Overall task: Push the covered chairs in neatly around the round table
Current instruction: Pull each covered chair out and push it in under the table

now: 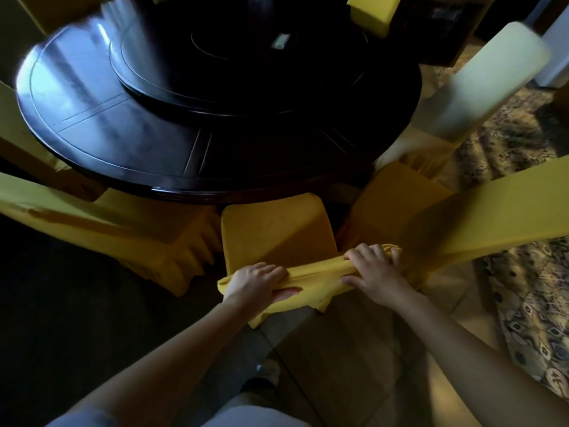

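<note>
Head view, left hand (257, 282) and right hand (374, 269) clamped on covered chair (271, 232) back, round table (123, 149) beyond

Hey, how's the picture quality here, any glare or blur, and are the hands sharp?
Head view: dim overall, bluish glare on the left of the round table; motion blur smears its rim and the pale chair back; wide-angle bending at the edges; left hand and right hand, gripping the top of the yellow covered chair, look fairly sharp.

No writing, label or number is readable anywhere; the small pale rectangular object (280, 41) on the dark round wooden table (123, 143) is too blurred.
</note>
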{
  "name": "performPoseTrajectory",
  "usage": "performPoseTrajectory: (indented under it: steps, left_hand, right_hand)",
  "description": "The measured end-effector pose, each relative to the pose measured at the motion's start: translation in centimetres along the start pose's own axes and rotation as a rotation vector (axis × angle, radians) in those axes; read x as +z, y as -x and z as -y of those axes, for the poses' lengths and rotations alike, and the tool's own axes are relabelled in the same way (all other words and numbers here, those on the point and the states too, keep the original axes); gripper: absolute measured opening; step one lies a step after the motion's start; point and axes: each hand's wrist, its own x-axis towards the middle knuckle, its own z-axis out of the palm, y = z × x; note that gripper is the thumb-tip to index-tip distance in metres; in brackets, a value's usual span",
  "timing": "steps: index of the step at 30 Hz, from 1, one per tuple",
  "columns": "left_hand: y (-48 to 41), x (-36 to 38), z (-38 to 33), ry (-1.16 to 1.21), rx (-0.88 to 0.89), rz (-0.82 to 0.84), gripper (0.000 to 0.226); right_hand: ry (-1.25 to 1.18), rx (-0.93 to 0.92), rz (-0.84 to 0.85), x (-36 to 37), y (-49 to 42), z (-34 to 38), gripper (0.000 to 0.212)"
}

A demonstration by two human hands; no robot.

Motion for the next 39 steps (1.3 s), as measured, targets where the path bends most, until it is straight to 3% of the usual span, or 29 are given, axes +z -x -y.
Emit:
performPoseTrajectory:
  steps: [6,13,20,29,39]
  left_hand:
    - [-1.0,-0.1,-0.6,0.038,0.003,0.069,0.072]
    - [-1.1,-0.2,-0.3,0.084,0.048,0.105,0.062]
    - [-1.3,-0.2,0.1,0.096,0.063,0.145,0.071]
    - [-1.3,-0.1,-0.2,0.087,0.005,0.122,0.069]
    - [-1.7,-0.4,-0.7,0.17,-0.075,0.205,0.075]
  right_hand:
    - [0.059,0.01,-0.143,1.1,0.1,-0.6,0.086]
    - [0.02,0.06,-0.212,2.0,0.4,-0.4,0.07]
    - [0.01,0.053,-0.301,2.6,0.2,-0.5,0.048]
    - [0.001,0.061,-0.148,1.6,-0.1,-1.0,0.05]
    - [-0.209,0.137,-0.206,1.5,1.4,0.6,0.048]
